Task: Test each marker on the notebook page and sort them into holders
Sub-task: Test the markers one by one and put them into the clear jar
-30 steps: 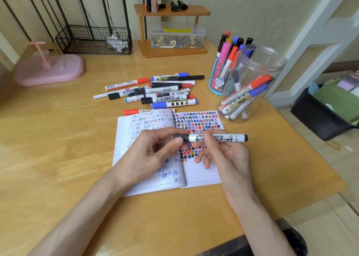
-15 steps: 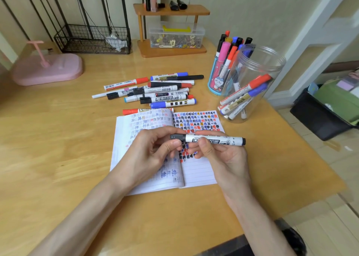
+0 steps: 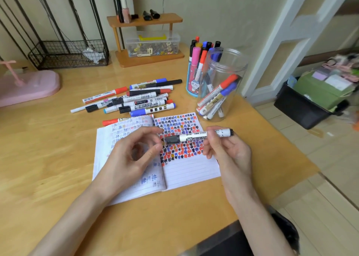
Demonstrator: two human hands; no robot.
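Counter (image 3: 48, 158) carries open notebook (image 3: 190, 170), centre near, its right page covered in coloured strokes. Clear jar (image 3: 240, 75) and patterned cup (image 3: 192, 84), far right, both contain markers. Loose markers (image 3: 139, 102) lie on the notebook's far side. Left grip (image 3: 132, 154) released, fingers loosely curved just beside the cap. Right grip (image 3: 227, 150) pinches black marker (image 3: 192, 137), capped, level above the right page.

A wooden tabletop (image 3: 48, 158) carried an open notebook (image 3: 190, 170) and loose markers (image 3: 143, 104). A clear jar (image 3: 234, 65) and a pen cup (image 3: 191, 85) stood beside them.
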